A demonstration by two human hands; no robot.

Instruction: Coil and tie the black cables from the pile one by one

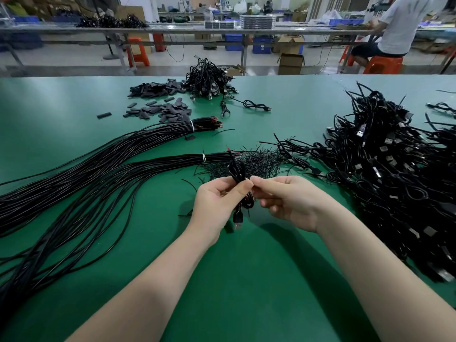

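A coiled black cable point(237, 170) stands upright between both hands above the green table point(246, 280). Its USB plug point(238, 219) hangs below and its bare red-tipped end sticks up. My left hand point(217, 201) grips the coil at its middle. My right hand point(288, 198) pinches the coil from the right side with thumb and forefinger. A large pile of black USB cables point(389, 176) lies to the right. A scatter of thin black tie wires point(256, 161) lies just behind the hands.
Two long bundles of black cables point(98, 169) bound with white ties stretch across the left. A heap of coiled cables point(209, 80) and black sleeve pieces point(160, 99) sit at the far side. A person on an orange stool point(382, 64) sits at another bench.
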